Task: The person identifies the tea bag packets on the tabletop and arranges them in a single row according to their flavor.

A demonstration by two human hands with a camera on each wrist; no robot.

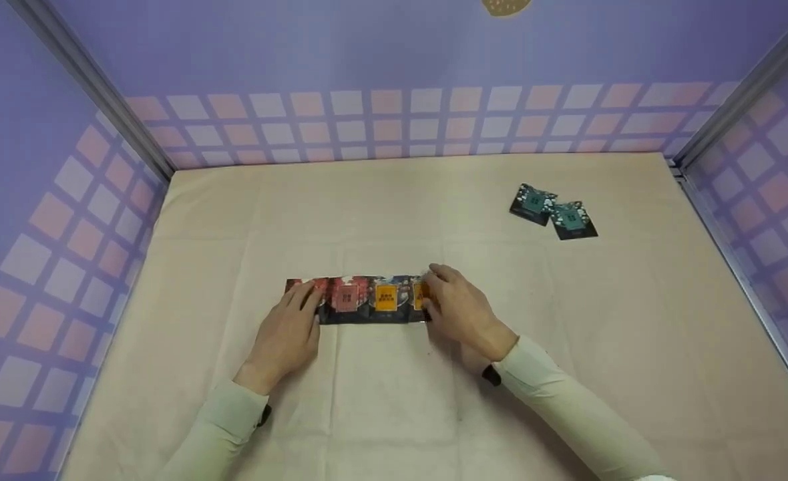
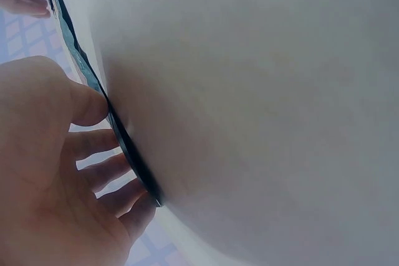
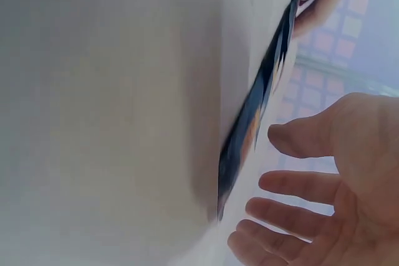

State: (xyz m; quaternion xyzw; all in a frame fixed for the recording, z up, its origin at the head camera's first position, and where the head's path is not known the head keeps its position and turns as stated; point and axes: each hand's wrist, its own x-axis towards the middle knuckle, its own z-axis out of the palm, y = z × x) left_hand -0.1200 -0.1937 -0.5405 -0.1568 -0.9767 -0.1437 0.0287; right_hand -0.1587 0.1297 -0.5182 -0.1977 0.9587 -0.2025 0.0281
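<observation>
A row of several flat dark packets lies on the table, side by side and partly overlapping. A packet with a red label (image 1: 347, 297) is toward the left of the row, and one with an orange label (image 1: 386, 297) sits right of it. My left hand (image 1: 287, 334) rests over the leftmost packet, fingers extended and thumb at its near edge. At the other end, my right hand (image 1: 461, 310) hovers over the last orange-labelled packet (image 1: 418, 297), partly covering it. In the right wrist view, the fingers (image 3: 293, 185) are spread and stand a little apart from the packets.
Two green-labelled packets, one on the left (image 1: 533, 203) and one on the right (image 1: 573, 220), lie touching at the back right. A cream cloth (image 1: 380, 394) with fold creases covers the table. Purple walls (image 1: 394, 53) with a checked band stand behind and on both sides.
</observation>
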